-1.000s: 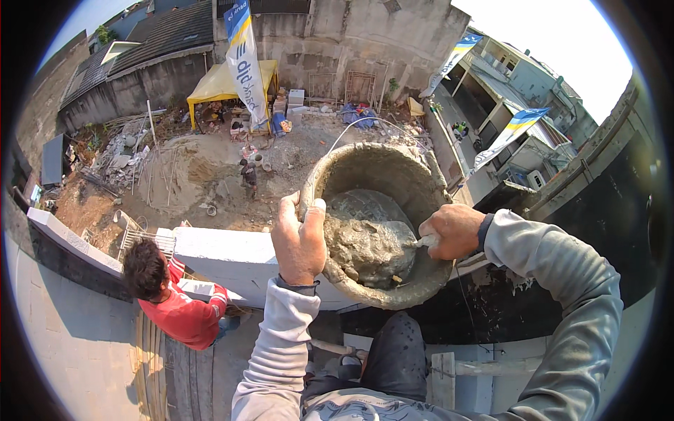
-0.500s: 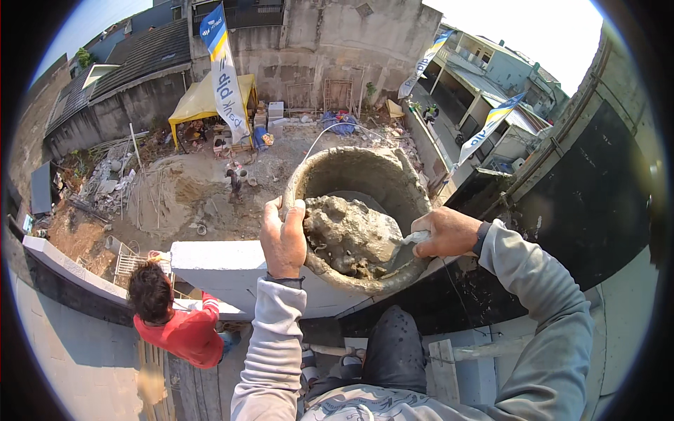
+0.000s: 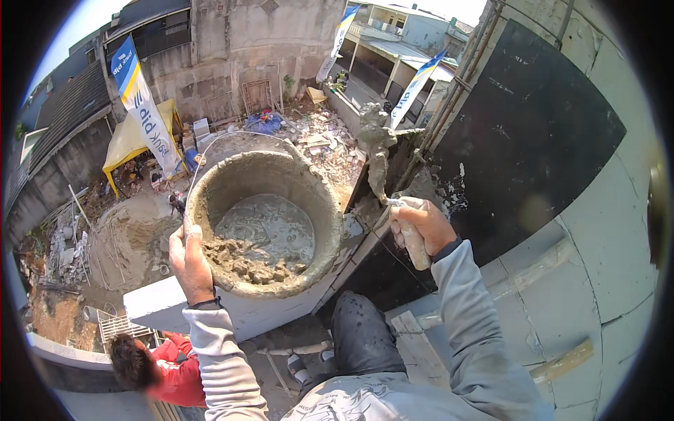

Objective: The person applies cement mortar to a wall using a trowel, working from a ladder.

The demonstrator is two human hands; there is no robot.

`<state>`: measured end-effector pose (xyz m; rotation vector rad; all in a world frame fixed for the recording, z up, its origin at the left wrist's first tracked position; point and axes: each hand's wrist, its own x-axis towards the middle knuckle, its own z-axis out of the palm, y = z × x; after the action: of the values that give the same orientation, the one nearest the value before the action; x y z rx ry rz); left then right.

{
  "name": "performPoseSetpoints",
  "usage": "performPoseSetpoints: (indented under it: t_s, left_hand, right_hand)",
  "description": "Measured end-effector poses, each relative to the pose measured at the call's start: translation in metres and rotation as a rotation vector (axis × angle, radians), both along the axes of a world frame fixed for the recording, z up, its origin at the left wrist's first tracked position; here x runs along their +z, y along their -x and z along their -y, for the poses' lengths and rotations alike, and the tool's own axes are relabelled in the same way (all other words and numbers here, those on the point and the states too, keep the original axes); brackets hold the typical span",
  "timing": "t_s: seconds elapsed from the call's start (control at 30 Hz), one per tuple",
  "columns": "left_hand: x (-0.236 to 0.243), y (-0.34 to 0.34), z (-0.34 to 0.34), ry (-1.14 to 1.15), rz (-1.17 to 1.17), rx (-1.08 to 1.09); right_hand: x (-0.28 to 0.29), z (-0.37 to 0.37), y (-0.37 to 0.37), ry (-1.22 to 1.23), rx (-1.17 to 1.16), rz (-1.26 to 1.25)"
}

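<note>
My left hand (image 3: 190,261) grips the left rim of a mortar-crusted bucket (image 3: 323,235), tilted over the wall's edge, with wet grey mortar (image 3: 256,256) inside and a thin wire handle. My right hand (image 3: 420,231) is closed on the handle of a trowel (image 3: 388,202) to the right of the bucket. A lumpy mass of mortar (image 3: 375,140) extends upward beyond the trowel, beside the dark corner of the wall; the blade is largely hidden by it.
A white block wall (image 3: 161,303) runs below the bucket. A dark-coated wall (image 3: 519,126) with pipes rises at right. A person in red (image 3: 182,382) is at lower left. A wooden board (image 3: 421,351) lies near my legs. Far below are rubble, sand and a yellow canopy.
The trowel has come out of the bucket with mortar and moved up to the right, leaving less mortar visible inside. The view has turned rightward, and the bucket appears further left.
</note>
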<state>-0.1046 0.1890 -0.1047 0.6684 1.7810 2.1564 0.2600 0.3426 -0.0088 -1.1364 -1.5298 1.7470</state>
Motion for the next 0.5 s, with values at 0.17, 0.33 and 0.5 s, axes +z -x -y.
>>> performPoseSetpoints:
  t_s: [0.17, 0.33, 0.5]
  left_hand:
    - [-0.009, 0.009, 0.003, 0.033, -0.011, -0.012]
    - [-0.006, 0.008, 0.006, -0.008, 0.036, -0.039]
    - [0.000, 0.003, 0.003, 0.010, 0.036, -0.053]
  right_hand:
    - [-0.042, -0.031, -0.007, 0.268, -0.361, -0.370]
    - [-0.056, -0.043, -0.001, 0.233, -0.339, -0.425]
    - [-0.061, -0.037, -0.013, 0.152, -0.455, -0.304]
